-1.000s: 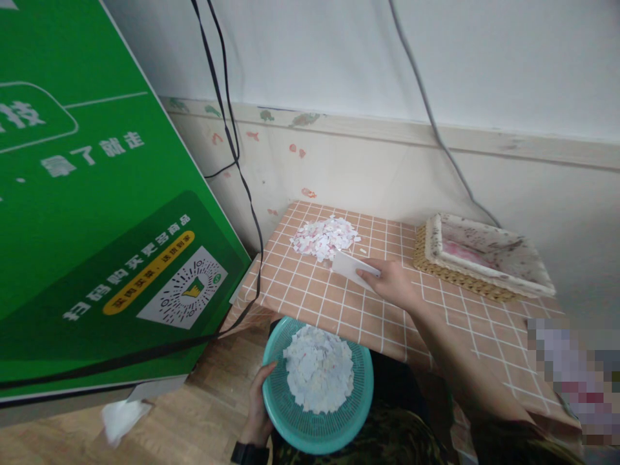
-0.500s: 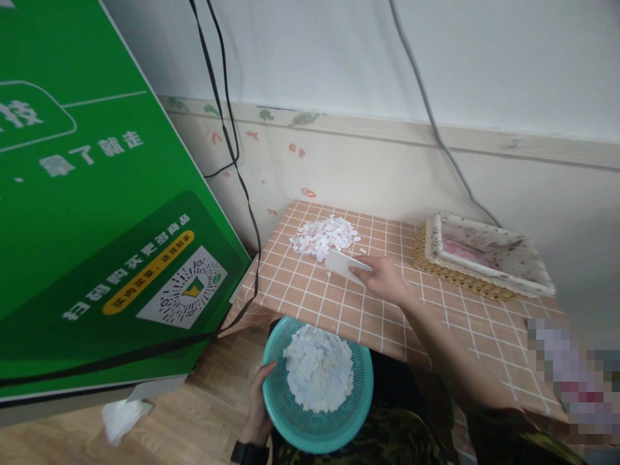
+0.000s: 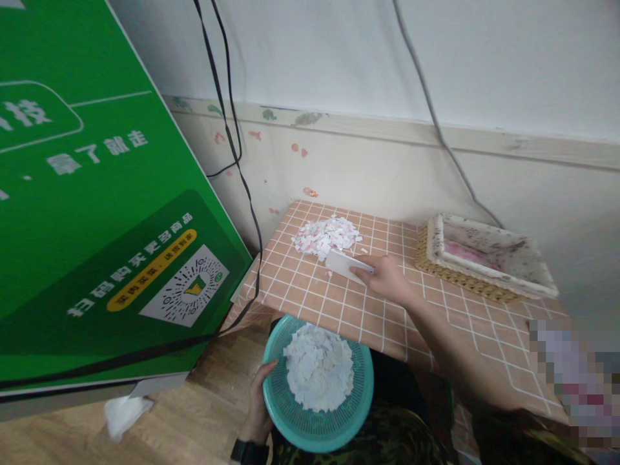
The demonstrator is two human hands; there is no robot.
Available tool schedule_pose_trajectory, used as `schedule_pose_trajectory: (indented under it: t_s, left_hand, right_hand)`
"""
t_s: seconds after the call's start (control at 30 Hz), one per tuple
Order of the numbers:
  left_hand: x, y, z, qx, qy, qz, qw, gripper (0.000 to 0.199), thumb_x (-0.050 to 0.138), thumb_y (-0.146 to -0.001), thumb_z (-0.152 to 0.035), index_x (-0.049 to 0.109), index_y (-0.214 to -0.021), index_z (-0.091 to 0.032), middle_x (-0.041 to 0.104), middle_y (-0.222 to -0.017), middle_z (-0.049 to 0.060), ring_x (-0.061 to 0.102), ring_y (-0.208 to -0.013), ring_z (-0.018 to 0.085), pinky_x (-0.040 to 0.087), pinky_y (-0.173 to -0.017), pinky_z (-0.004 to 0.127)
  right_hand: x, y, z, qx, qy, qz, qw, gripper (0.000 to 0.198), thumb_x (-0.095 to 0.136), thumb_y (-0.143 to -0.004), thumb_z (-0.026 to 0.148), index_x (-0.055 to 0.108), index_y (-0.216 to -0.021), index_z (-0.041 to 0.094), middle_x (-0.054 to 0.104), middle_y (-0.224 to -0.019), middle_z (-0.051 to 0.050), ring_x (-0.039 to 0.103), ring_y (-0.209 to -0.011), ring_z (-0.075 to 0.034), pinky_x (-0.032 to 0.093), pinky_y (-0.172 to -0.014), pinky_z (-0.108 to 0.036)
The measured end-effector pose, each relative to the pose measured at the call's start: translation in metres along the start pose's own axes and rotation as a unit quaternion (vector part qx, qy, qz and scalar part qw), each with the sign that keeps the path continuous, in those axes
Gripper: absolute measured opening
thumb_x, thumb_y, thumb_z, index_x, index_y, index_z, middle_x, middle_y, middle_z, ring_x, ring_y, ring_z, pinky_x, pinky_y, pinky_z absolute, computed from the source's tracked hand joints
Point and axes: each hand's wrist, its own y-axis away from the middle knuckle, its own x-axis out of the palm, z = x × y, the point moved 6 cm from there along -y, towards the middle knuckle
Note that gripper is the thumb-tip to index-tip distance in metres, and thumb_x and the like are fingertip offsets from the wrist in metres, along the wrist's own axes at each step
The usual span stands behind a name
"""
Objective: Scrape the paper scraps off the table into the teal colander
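Scraps (image 3: 326,234) lie just beyond the white card (image 3: 345,265) your right hand (image 3: 387,279) grips, while your left hand (image 3: 258,403) clasps the basket (image 3: 358,400) below the table (image 3: 339,310) edge.

Head camera, looking down, fairly near.

— Where is the left hand (image 3: 258,403)?
— Low, close to the body, palm turned inward, its fingers curled round a rim and the thumb lying over the top edge. A dark band sits at the wrist.
— And the right hand (image 3: 387,278)?
— Stretched forward and to the left on a long, nearly straight forearm, knuckles up. The fingers are pinched shut on a thin flat piece, thumb hidden beneath.
— Are the two hands near each other?
— No, well apart; the right is farther out and higher.
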Motion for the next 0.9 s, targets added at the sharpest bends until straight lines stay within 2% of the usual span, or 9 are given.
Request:
schedule_pose_trajectory:
  t_s: [0.23,0.4,0.67,0.9]
  left_hand:
    - [0.005,0.002,0.001,-0.018,0.003,0.014,1.0,0.019,0.066,-0.066,-0.022,0.073,-0.079,-0.01,0.074,-0.074,0.01,0.069,-0.075,0.03,0.054,-0.071,0.042]
    - [0.005,0.006,0.001,-0.014,-0.005,0.005,1.0,0.019,0.065,-0.067,-0.022,0.073,-0.079,-0.01,0.074,-0.07,0.01,0.069,-0.067,0.027,0.054,-0.068,0.039]
    - [0.001,0.002,0.001,-0.009,-0.001,0.005,1.0,0.015,0.067,-0.065,-0.02,0.073,-0.075,-0.011,0.074,-0.07,0.009,0.068,-0.063,0.024,0.053,-0.065,0.037]
    - [0.002,0.001,0.002,-0.014,0.008,0.016,1.0,0.018,0.067,-0.065,-0.023,0.073,-0.076,-0.01,0.074,-0.071,0.009,0.067,-0.063,0.024,0.053,-0.065,0.037]
  right_hand:
    - [0.003,0.011,0.001,0.016,0.011,0.008,1.0,0.02,0.048,-0.085,0.029,0.066,-0.091,0.021,0.068,-0.076,-0.001,0.059,-0.063,-0.014,0.039,-0.057,-0.025]
    - [0.001,0.007,0.007,0.011,-0.002,0.006,1.0,0.02,0.048,-0.085,0.027,0.066,-0.092,0.021,0.068,-0.078,-0.001,0.059,-0.063,-0.014,0.038,-0.057,-0.025]
    - [0.001,0.014,0.002,0.037,0.024,0.007,0.999,0.02,0.048,-0.083,0.028,0.066,-0.089,0.02,0.067,-0.073,-0.001,0.058,-0.063,-0.014,0.038,-0.057,-0.025]
    - [0.004,0.008,0.008,0.037,0.036,0.002,0.999,0.018,0.049,-0.083,0.027,0.065,-0.081,0.019,0.064,-0.066,-0.001,0.055,-0.058,-0.013,0.035,-0.054,-0.024]
